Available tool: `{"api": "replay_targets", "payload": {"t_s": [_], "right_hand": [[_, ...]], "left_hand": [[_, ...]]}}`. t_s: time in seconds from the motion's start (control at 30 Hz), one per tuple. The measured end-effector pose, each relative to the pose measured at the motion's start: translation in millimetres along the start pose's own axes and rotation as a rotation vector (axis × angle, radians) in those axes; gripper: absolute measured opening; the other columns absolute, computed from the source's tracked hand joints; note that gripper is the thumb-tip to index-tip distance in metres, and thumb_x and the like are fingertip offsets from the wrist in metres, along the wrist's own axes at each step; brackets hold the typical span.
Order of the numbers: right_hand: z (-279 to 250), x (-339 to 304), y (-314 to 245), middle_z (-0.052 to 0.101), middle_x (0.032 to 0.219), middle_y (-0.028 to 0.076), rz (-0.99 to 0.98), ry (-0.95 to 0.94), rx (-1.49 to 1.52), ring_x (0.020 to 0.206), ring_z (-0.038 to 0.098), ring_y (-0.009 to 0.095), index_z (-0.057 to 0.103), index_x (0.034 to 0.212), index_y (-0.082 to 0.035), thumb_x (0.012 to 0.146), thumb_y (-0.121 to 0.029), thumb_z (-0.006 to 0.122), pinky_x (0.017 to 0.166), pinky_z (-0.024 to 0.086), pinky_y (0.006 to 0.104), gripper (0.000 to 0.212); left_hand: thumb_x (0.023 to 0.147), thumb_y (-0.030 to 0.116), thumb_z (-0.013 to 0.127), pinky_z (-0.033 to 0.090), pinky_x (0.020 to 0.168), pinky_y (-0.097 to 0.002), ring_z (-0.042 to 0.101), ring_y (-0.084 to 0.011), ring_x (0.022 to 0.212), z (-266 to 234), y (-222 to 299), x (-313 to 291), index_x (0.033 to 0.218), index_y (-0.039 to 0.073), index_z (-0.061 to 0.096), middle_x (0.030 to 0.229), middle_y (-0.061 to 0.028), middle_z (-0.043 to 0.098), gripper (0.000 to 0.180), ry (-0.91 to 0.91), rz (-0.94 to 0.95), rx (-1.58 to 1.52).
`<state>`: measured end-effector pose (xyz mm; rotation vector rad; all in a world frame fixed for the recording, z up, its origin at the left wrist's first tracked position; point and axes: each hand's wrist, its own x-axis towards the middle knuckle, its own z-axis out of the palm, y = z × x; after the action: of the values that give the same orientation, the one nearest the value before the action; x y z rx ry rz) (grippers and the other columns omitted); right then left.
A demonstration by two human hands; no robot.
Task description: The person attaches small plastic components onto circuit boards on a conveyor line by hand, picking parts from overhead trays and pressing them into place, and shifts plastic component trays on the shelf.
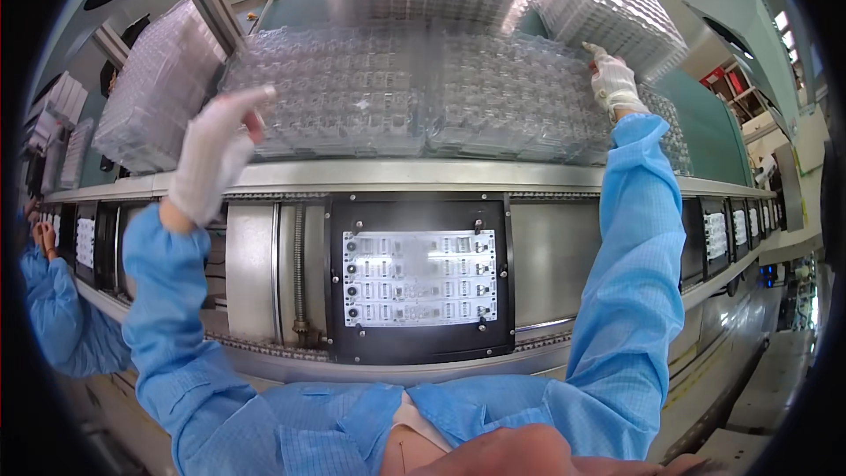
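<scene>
While clear tray stack [423, 97] sat on shelf [397, 176], right hand [614, 84] was laid on far corner, left hand [211, 154] raised open, nothing clamped. Both ends best gripped evenly.

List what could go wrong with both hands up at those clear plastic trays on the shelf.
1. The right hand touches only a far corner of the tray stack; pulled from there, the stack may skew and slide off the shelf edge.
2. The left hand is in front of the stack, not gripping it, so one side seems unsupported.
3. Fallen trays could hit the black frame with the white panel below.
</scene>
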<state>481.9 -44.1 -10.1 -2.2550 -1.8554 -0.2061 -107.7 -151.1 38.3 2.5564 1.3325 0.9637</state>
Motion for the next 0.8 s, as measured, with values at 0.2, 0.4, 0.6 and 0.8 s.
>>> {"api": "replay_targets", "payload": {"t_s": [0.2,0.4,0.6,0.8], "right_hand": [[-6.5,22.8,0.8,0.071,0.094,0.016,-0.100,0.271,-0.034,0.091,0.068,0.034,0.059,0.137,-0.028,0.083,-0.010,0.056,0.088,0.052,0.0450,0.058],[-44.0,-69.9,-66.7,0.069,0.092,0.009,-0.368,0.362,0.268,0.087,0.065,0.025,0.061,0.130,-0.009,0.089,-0.003,0.055,0.081,0.052,0.0402,0.042],[-33.3,-188.4,-131.2,0.061,0.083,0.005,-0.675,0.255,0.445,0.084,0.059,0.019,0.066,0.130,-0.010,0.078,0.012,0.053,0.076,0.051,0.0315,0.058],[4.4,-239.9,-134.0,0.064,0.083,0.007,-0.623,0.302,0.590,0.080,0.062,0.024,0.066,0.126,-0.010,0.076,0.005,0.067,0.074,0.050,0.0371,0.052]], "left_hand": [[0.076,-0.005,0.061,0.052,0.073,-0.0370,0.062,-0.0272,0.077,29.4,66.1,-65.1,0.124,0.008,0.064,0.084,-0.0089,0.062,0.049,-0.280,0.015,-0.220],[0.080,0.001,0.064,0.047,0.080,-0.0391,0.059,-0.0291,0.089,73.7,92.6,-88.6,0.120,0.010,0.064,0.085,-0.0084,0.062,0.041,-0.252,0.204,-0.106],[0.081,0.004,0.065,0.046,0.078,-0.0379,0.059,-0.0273,0.086,81.9,98.1,-98.9,0.119,0.011,0.064,0.086,-0.0077,0.062,0.039,-0.265,0.200,-0.035],[0.081,0.003,0.067,0.047,0.081,-0.0404,0.060,-0.0299,0.088,91.4,93.8,-90.3,0.118,0.008,0.065,0.091,-0.0088,0.064,0.037,-0.295,0.234,0.011]]}}
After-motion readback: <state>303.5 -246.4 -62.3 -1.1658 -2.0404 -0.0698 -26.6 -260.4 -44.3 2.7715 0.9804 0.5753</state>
